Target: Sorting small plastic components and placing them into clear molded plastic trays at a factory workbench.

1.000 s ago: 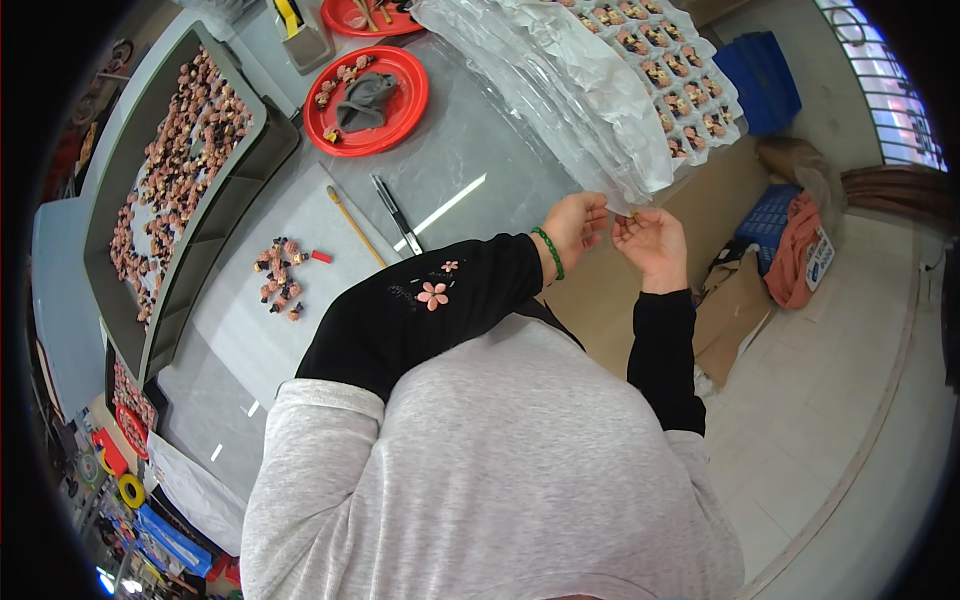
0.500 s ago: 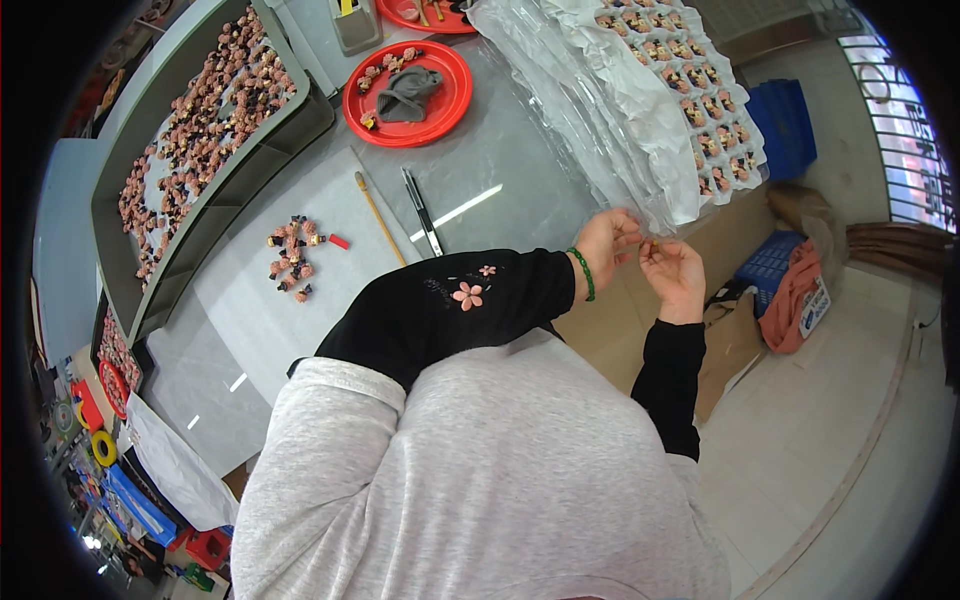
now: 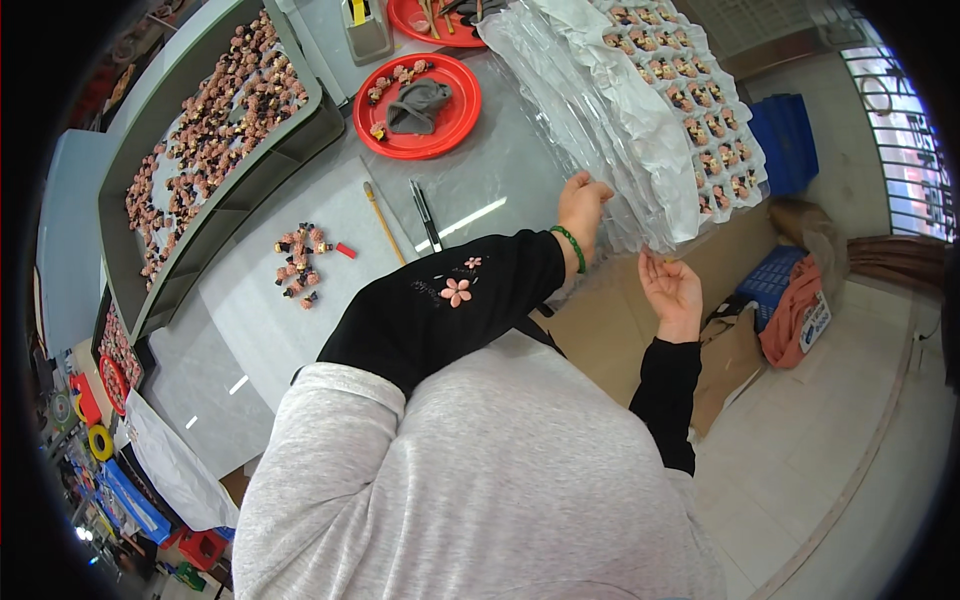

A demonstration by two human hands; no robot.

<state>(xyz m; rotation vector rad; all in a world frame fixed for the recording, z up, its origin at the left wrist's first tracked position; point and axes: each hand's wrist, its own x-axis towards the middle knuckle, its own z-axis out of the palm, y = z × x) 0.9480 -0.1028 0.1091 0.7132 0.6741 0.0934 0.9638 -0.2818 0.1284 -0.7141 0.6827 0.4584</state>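
Stack of clear plastic bags (image 3: 590, 120) lying at table edge, overhanging slightly.

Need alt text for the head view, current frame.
Seen from above, a person's left hand touches a stack of clear plastic bags on a grey table, the right hand open just below its edge. A red plate and a tray of small pink figurines lie farther left.

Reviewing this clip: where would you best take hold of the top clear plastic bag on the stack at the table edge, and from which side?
Probably at its near, lower edge, where the stack of clear plastic bags overhangs the table toward the person. The left hand already touches that end; the right hand is open just below. A pinch from the table-edge side should suit the thin, flat, limp sheets.
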